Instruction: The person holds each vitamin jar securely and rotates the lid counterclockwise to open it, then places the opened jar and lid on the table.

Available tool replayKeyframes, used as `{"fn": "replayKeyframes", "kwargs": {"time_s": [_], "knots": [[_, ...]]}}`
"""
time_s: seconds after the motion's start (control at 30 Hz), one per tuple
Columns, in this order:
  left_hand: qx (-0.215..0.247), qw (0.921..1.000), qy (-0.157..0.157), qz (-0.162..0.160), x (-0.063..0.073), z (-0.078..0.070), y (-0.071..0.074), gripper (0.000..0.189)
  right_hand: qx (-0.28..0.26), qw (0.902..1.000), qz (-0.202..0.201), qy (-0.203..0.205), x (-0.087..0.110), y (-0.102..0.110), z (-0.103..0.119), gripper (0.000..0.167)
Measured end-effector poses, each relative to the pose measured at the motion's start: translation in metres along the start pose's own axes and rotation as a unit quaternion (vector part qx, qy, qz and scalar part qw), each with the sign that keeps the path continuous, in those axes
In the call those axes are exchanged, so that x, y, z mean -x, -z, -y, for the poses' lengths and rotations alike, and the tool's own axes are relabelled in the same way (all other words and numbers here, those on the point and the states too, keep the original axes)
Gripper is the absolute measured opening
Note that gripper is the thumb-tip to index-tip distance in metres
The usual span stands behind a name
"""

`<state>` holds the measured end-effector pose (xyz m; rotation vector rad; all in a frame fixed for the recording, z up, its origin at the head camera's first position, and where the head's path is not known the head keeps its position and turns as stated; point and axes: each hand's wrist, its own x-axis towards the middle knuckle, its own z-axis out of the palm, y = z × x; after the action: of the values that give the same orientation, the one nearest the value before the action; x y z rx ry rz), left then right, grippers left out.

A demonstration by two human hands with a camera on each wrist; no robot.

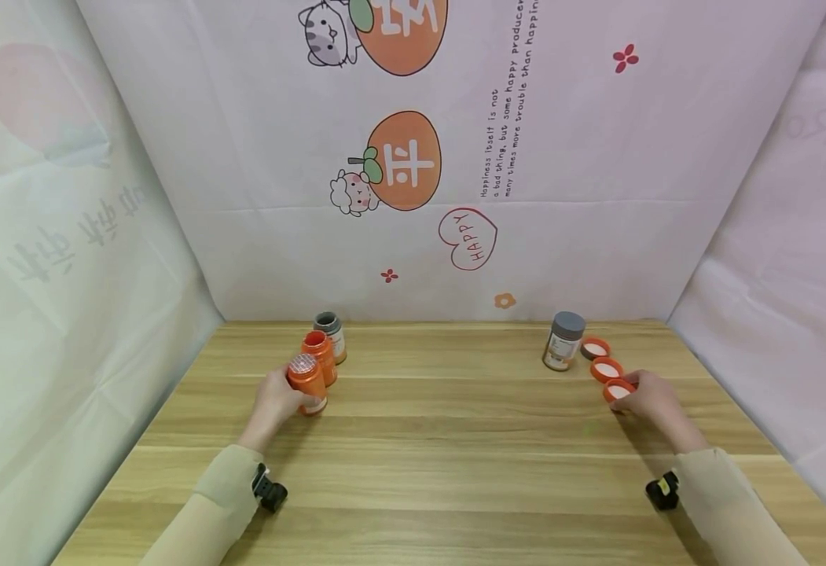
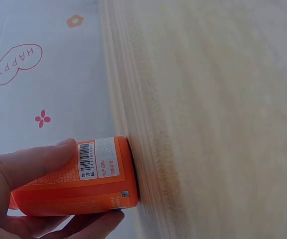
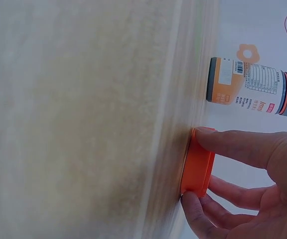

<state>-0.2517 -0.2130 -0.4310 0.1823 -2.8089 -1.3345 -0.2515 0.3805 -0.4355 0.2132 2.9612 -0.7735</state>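
Observation:
At the left, my left hand (image 1: 275,399) grips an upright orange bottle (image 1: 307,379) with a silvery top; in the left wrist view, thumb and fingers wrap this bottle (image 2: 103,169), its base against the table. Right behind it stand an orange bottle (image 1: 322,360) with an open mouth and a grey-necked bottle (image 1: 336,338), also uncapped. Over on the right, my right hand (image 1: 656,399) pinches an orange cap (image 1: 618,391) by its sides, white inner face up. In the right wrist view the held cap (image 3: 197,167) sits at the table surface between thumb and fingers.
Behind the held cap lie another orange cap (image 1: 607,369) and a grey-and-orange cap (image 1: 595,348), both white inside. A bottle with a grey lid (image 1: 563,341) stands left of them. Printed white cloth (image 1: 285,236) walls the wooden table (image 1: 448,440) at back and sides.

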Motion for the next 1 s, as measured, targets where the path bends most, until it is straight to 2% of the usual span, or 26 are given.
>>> {"fn": "replayKeyframes", "kwargs": {"time_s": [1.0], "knots": [[-0.011,0.9999,0.0,0.002,-0.0006,-0.0013,-0.0008,0.071,-0.02,0.9997,-0.001,-0.012,-0.0001,0.0011,-0.0007,0.068]]}}
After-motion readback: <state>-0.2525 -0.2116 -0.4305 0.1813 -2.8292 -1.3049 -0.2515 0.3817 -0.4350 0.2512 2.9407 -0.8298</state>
